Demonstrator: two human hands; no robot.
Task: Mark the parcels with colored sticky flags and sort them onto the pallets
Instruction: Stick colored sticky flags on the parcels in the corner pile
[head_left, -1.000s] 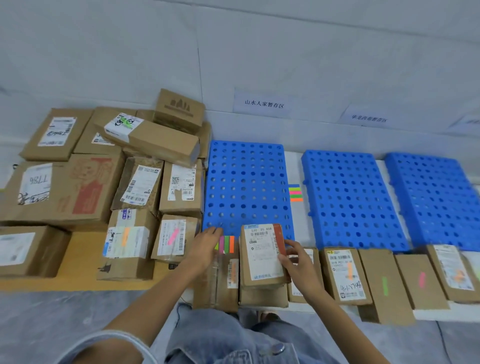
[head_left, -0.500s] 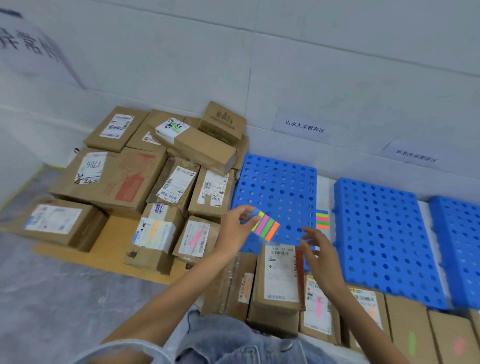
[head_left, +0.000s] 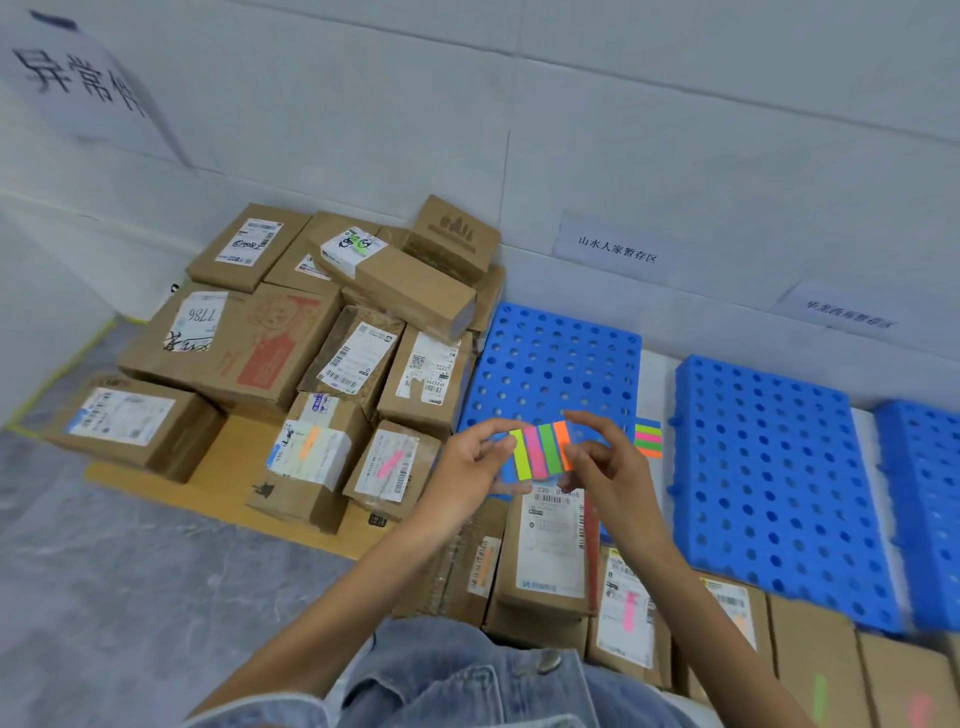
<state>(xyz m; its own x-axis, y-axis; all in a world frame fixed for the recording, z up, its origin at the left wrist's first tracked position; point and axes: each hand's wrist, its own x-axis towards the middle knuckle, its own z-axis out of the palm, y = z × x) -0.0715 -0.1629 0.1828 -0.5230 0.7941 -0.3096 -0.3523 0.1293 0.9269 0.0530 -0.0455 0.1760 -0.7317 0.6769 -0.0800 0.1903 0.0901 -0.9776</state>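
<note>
In the head view, the left hand (head_left: 467, 467) is seen pinching the flag pad (head_left: 537, 451) by its left edge, the right hand (head_left: 605, 465) nipping its orange strip (head_left: 562, 441). Peeling a flag is judged underway; next it must be pressed onto the unflagged parcel (head_left: 553, 543) below.

A large handwritten sign (head_left: 78, 88) and a small printed label (head_left: 616, 249) hang on the white wall (head_left: 675, 104) above grey floor (head_left: 130, 571).
</note>
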